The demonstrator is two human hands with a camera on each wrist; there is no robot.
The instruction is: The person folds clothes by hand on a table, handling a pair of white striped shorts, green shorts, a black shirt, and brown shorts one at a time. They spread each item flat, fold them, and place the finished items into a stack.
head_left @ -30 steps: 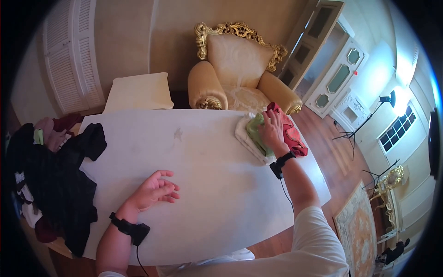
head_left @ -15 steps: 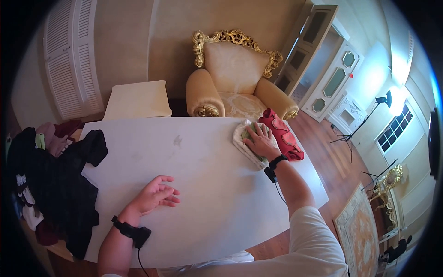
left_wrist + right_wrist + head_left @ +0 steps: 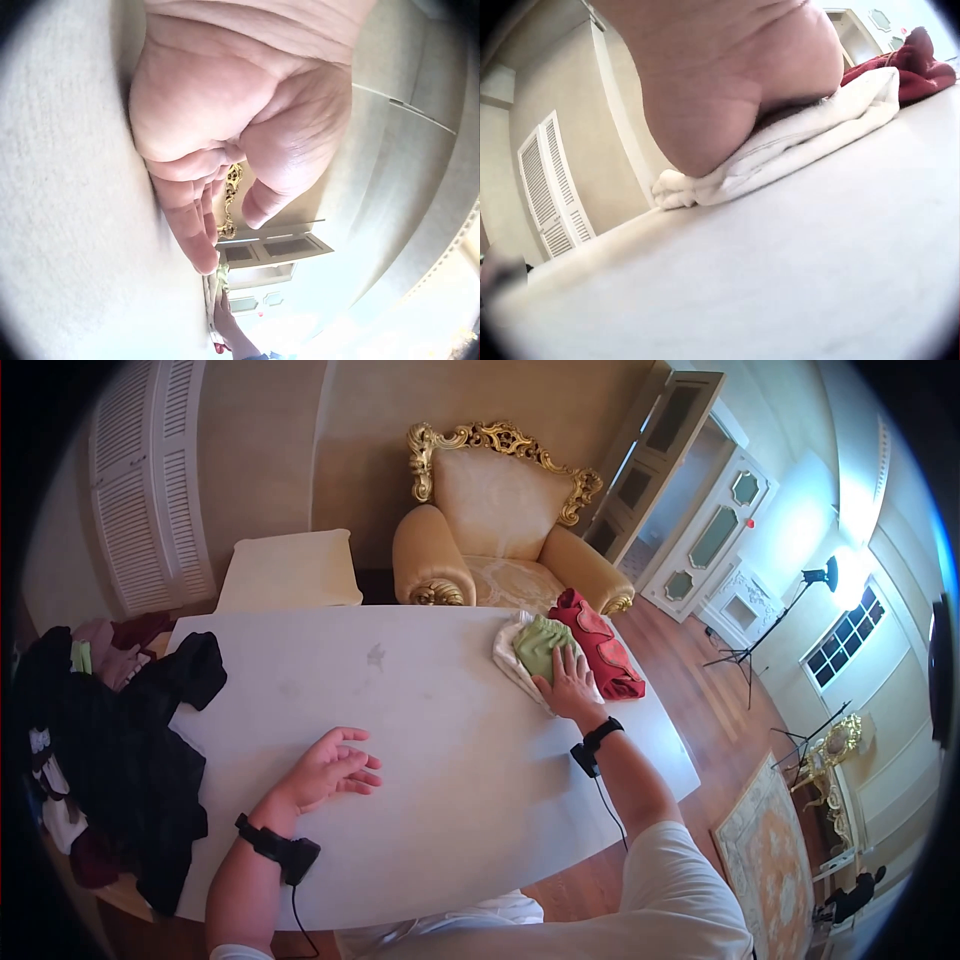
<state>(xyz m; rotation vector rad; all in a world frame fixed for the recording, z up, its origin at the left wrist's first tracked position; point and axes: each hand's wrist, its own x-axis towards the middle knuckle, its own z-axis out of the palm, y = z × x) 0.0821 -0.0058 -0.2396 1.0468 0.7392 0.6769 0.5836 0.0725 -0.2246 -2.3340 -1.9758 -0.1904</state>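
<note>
Head view: right hand (image 3: 574, 692), fingers extended over a green cloth (image 3: 541, 644), gripping nothing I can see. Left hand (image 3: 328, 770), loosely curved, holding nothing, well apart. Green cloth: atop a folded white cloth (image 3: 508, 652), far right on the surface (image 3: 430, 780), right hand nearer; long axis partly covered, I cannot tell. Red bundle (image 3: 602, 648): just right, long axis slanting nearward-right.

On my feed I see a white shirt (image 3: 690, 920) with short sleeves (image 3: 665, 860). Beyond the shirt, each wrist wears a black strap (image 3: 262, 839) with a boxy black camera (image 3: 300, 860); a thin black cable (image 3: 296, 910) hangs from each.
</note>
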